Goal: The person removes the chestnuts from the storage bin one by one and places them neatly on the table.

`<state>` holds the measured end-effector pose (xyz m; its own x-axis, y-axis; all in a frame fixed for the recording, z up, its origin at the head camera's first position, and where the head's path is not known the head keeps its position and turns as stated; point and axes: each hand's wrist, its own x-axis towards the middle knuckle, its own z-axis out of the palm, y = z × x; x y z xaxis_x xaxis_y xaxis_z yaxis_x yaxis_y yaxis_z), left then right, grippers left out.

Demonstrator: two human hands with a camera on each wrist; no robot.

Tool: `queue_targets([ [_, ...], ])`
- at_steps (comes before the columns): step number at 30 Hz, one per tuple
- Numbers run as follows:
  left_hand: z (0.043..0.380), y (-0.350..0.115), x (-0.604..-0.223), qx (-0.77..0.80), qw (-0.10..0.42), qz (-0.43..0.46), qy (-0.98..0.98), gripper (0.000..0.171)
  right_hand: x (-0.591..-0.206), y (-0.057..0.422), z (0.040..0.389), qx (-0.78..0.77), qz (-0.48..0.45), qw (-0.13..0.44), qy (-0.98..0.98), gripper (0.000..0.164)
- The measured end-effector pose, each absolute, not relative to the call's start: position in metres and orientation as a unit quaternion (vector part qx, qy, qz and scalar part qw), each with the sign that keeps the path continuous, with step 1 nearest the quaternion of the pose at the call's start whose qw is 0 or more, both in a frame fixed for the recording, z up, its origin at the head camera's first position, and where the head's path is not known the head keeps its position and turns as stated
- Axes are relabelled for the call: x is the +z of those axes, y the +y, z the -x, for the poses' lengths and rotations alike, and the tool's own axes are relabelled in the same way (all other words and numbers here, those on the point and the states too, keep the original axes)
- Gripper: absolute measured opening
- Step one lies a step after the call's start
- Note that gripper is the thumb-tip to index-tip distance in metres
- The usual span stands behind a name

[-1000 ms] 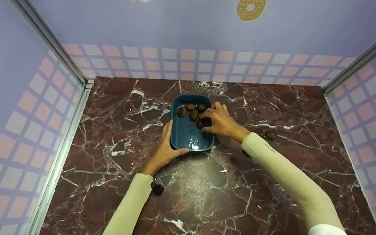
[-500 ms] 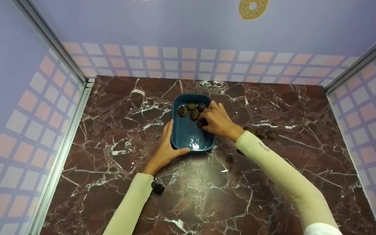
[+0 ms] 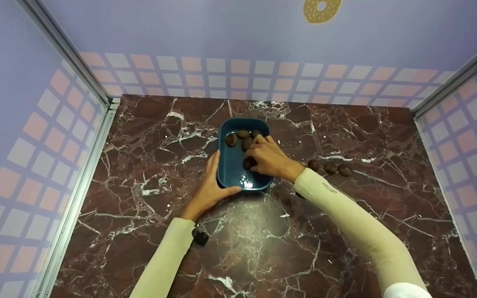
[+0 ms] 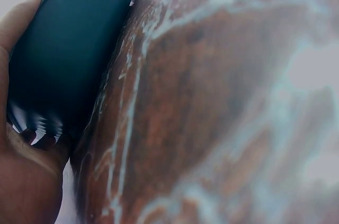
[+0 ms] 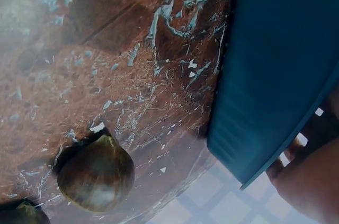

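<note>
A dark blue rectangular dish (image 3: 238, 174) stands on the marbled surface, with several brown chestnuts (image 3: 231, 140) lying in its far half. My left hand (image 3: 210, 188) grips its near left corner, thumb on the near rim and fingers along the left side. In the left wrist view the dish's outer wall (image 4: 69, 38) shows beside the thumb. Reaching over the dish's right rim, my right hand (image 3: 271, 159) pinches a dark chestnut (image 3: 248, 163) inside, low over the bottom; whether it touches the bottom cannot be told. The right fingers partly cover the chestnuts behind them.
Several loose chestnuts (image 3: 331, 167) lie on the surface right of the dish, near the right wrist; one chestnut (image 5: 98, 173) shows large in the right wrist view. Pale purple walls with a checked band (image 3: 238, 78) enclose the back and both sides.
My right hand has shifted left and slightly nearer over the dish, carrying the pinched chestnut with it. The left hand and the dish have stayed in place.
</note>
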<state>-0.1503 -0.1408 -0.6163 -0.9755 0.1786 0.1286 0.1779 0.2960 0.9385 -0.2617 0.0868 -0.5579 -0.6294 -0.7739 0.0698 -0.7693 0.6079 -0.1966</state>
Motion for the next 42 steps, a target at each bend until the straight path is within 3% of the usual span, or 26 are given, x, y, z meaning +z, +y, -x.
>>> queue_targets([
  [5, 0.151, -0.137, -0.613, 0.584, -0.006, -0.107, 0.805, 0.128, -0.558, 0.088, 0.261, -0.104, 0.416, 0.027, 0.903, 0.035],
  [14, 0.148, -0.126, -0.602, 0.595, -0.027, -0.111, 0.796, 0.126, -0.551, 0.098, 0.256, -0.163, 0.412, 0.005, 0.896, 0.037],
  [31, 0.151, -0.14, -0.617, 0.584, 0.005, -0.105, 0.805, 0.129, -0.523, 0.129, 0.237, -0.236, 0.39, 0.038, 0.889, 0.04],
  [42, 0.151, -0.14, -0.618, 0.584, -0.005, -0.102, 0.805, 0.131, -0.515, 0.162, 0.23, -0.261, 0.378, -0.024, 0.888, 0.041],
])
